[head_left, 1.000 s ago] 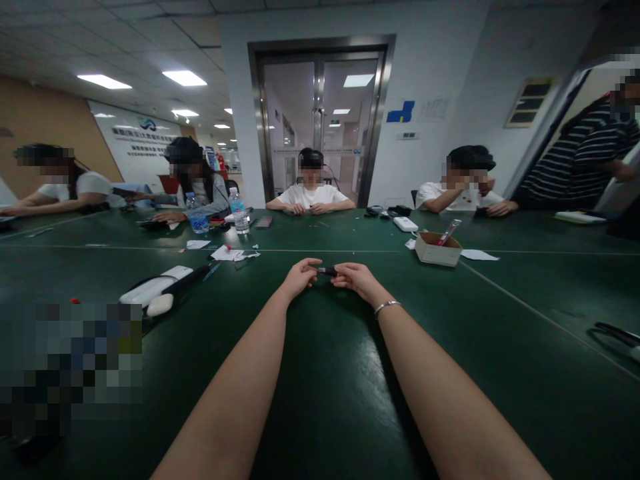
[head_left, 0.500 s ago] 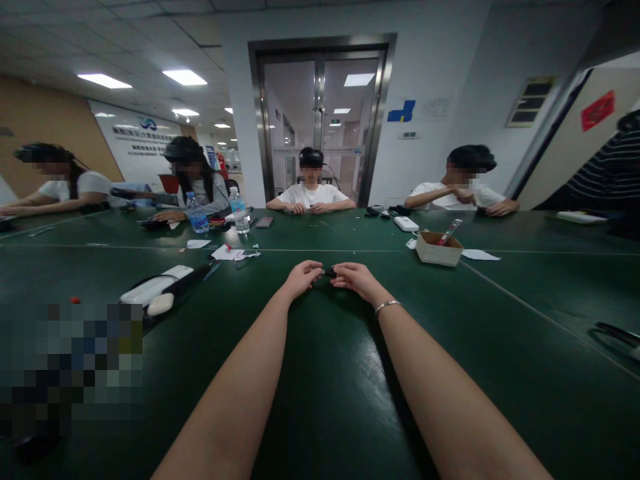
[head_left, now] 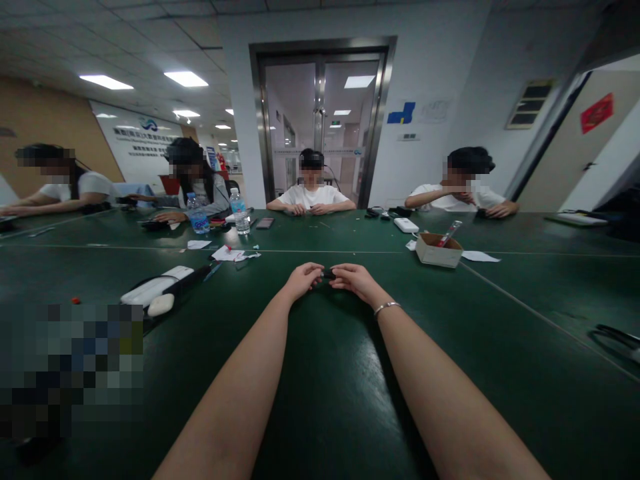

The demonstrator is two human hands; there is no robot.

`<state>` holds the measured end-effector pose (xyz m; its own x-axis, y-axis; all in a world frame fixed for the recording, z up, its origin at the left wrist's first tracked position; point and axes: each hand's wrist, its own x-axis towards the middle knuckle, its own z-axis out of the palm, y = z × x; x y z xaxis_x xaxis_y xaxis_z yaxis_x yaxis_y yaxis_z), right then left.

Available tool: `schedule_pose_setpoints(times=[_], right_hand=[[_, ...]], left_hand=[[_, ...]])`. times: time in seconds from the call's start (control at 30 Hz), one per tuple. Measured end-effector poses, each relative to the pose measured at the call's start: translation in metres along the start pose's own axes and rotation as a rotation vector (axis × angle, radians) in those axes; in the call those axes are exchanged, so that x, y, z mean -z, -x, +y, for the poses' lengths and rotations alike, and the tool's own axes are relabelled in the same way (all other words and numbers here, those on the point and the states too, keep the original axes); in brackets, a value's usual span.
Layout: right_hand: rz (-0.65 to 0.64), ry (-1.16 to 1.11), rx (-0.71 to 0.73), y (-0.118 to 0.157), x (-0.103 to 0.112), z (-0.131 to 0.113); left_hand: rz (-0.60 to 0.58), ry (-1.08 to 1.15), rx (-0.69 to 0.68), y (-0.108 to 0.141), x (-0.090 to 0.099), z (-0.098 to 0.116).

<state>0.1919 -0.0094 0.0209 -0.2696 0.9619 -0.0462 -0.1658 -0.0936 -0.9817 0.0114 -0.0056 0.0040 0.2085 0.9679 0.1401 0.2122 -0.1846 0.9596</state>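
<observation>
Between my two hands is a small black object (head_left: 328, 274), with a lighter bit at its left end; its exact kind is too small to make out. The fingertips of my left hand (head_left: 303, 281) pinch the left end. My right hand (head_left: 356, 279), with a silver bracelet (head_left: 387, 308) at the wrist, is closed on the right end. Both hands are held low over the green table (head_left: 320, 393), and the fingers hide part of the object.
White paper scraps (head_left: 234, 254), water bottles (head_left: 240, 212) and a white power bank (head_left: 157, 285) are to the left. A cardboard box (head_left: 439, 251) stands right of my hands. A black cable (head_left: 615, 337) lies far right. Several people sit across the table.
My hands keep their hold on the small black object and have hardly moved. The striped sleeve at the far right has gone from view.
</observation>
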Motion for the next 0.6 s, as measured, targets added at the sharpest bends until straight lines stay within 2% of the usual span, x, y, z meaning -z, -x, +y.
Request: schedule_pose_setpoints(times=[0.33,0.6], right_hand=[[-0.005,0.01,-0.002,-0.0022,0.0015,0.003],[-0.004,-0.003,-0.004,-0.0014,0.0011,0.0023]], left_hand=[[0.023,-0.01,-0.035,0.0021,-0.0004,0.0],[0.028,0.032,0.005,0.0013,-0.0023,0.0017]])
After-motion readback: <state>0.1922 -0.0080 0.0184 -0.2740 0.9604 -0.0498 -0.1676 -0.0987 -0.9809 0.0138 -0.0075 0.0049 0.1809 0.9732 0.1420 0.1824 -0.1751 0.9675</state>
